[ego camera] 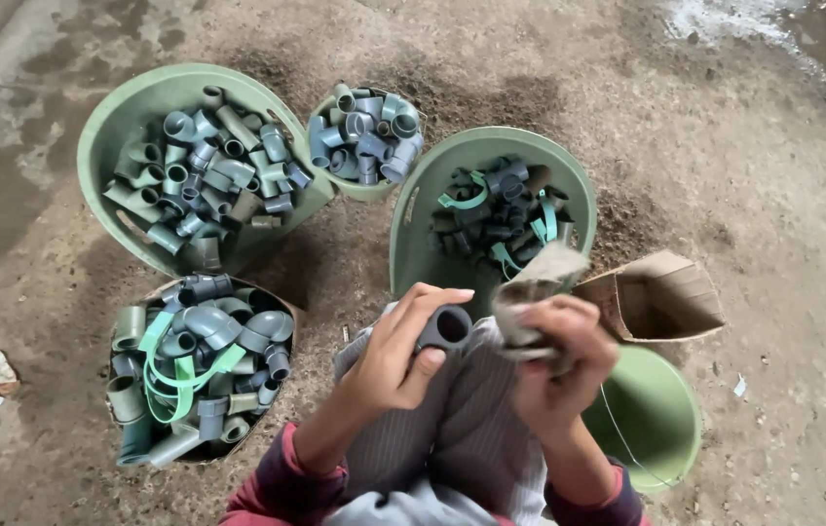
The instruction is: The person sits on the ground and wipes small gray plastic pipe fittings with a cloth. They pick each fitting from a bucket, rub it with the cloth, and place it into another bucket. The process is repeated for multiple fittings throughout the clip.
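Two hands work above the middle green tub [423, 209]: left hand [394, 360] fingers clamp a grey pipe fitting [445, 328]; right hand [554, 365] fingers grip a rag [535, 292]. Wiping goes best with the fitting held steady.

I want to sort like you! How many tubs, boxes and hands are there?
Green tubs: 5
Cardboard box: 1
Left hand, holding a grey pipe fitting: 1
Right hand, holding a cloth: 1
Total: 8
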